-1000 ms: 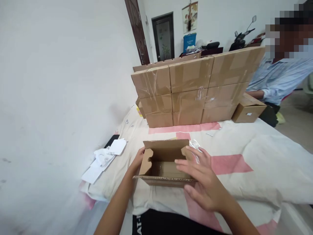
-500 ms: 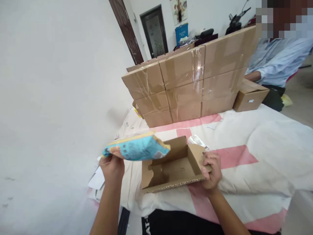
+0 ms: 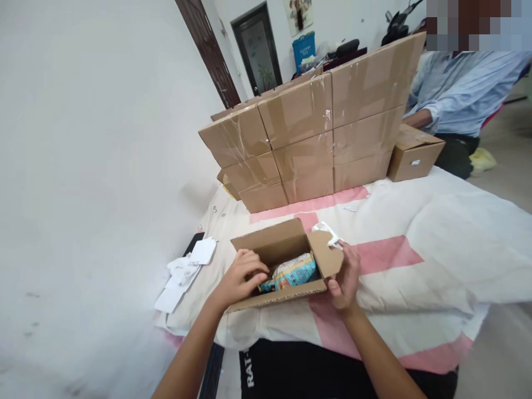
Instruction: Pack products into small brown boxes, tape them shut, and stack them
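A small open cardboard box stands on the cloth in front of me. Inside it lies a blue and yellow printed packet. My left hand is over the box's left end, fingers apart from the thumb and slightly bent. Its fingertips are close to the packet's left end and grip nothing. At the right end, my right hand holds the box by its side flap, thumb near the front corner and fingers on the outer side.
Taped cardboard boxes form a wall behind. A closed carton stands at its right, near a person in a blue shirt. White papers lie at left, and a white item sits behind the flap.
The packet has gone from my left hand, above the box's left side, down into the box. My left hand has let go of it. My right hand has stayed at the flap.
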`<state>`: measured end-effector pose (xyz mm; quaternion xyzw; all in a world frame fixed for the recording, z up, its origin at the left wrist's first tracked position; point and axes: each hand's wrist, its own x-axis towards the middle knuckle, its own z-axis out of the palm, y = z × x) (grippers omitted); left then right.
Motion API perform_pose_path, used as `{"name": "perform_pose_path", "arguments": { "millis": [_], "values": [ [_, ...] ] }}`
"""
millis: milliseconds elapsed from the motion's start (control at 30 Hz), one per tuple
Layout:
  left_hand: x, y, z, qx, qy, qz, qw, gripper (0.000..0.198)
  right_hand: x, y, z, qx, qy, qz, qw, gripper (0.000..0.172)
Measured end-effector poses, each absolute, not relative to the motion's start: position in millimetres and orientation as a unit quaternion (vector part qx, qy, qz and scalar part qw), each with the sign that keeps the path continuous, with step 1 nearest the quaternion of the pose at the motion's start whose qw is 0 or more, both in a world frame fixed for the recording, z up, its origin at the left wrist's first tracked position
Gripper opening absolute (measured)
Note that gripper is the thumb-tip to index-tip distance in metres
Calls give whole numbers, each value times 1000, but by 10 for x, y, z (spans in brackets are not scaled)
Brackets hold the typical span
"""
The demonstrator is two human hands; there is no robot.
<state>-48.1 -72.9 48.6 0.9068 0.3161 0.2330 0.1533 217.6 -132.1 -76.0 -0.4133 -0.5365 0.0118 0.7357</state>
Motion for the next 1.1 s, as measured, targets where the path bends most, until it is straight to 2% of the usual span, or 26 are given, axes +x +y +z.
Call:
{"name": "perform_pose_path", "arguments": {
  "millis": [33, 100, 167, 233, 267, 367, 400, 433, 500, 533, 567, 633, 733, 800, 900, 1100],
  "values": [
    [-532, -737, 399, 883, 313, 327, 126, 40, 2188, -1319, -765, -393, -560, 30, 729, 66],
    [-587, -765, 240, 825, 340, 447, 62, 45, 2229, -1314, -739, -353, -626, 58, 693, 62],
    [-576, -795, 147, 791, 407, 457, 12, 44, 2278, -1315, -668, -323, -676, 70, 659, 47],
    [-539, -802, 133, 765, 466, 444, -8, 61, 2300, -1330, -570, -317, -686, 79, 650, 31],
    [-529, -791, 151, 763, 477, 436, 4, 61, 2293, -1345, -518, -324, -676, 78, 657, 26],
    [-578, -727, 277, 818, 417, 368, 148, 41, 2200, -1416, -373, -413, -585, 109, 690, 22],
    [-612, -712, 339, 832, 387, 332, 218, 49, 2158, -1444, -329, -452, -536, 133, 701, 14],
    [-643, -709, 407, 833, 364, 300, 288, 62, 2118, -1470, -286, -488, -491, 160, 704, 13],
    [-666, -763, 554, 816, 345, 259, 385, 86, 2054, -1511, -201, -534, -441, 201, 693, 42],
    [-645, -825, 620, 818, 346, 234, 396, 89, 2030, -1524, -161, -546, -439, 208, 683, 50],
    [-598, -908, 672, 834, 349, 200, 377, 85, 2012, -1533, -127, -554, -447, 205, 671, 51],
    [-445, -1115, 707, 892, 358, 108, 253, 65, 1996, -1540, -86, -568, -465, 184, 653, 44],
    [-194, -1399, 573, 917, 392, 58, 33, 76, 2088, -1514, -136, -576, -493, 179, 628, 25],
    [-106, -1483, 424, 908, 410, 73, -48, 71, 2280, -1456, -233, -593, -505, 169, 604, 13],
    [-119, -1412, 245, 901, 409, 116, -84, 60, 2725, -1285, -375, -638, -507, 145, 561, 26],
    [-213, -845, 243, 887, 433, 158, -31, 46, 3297, -870, -450, -660, -528, 251, 472, 43]
  ]
}}
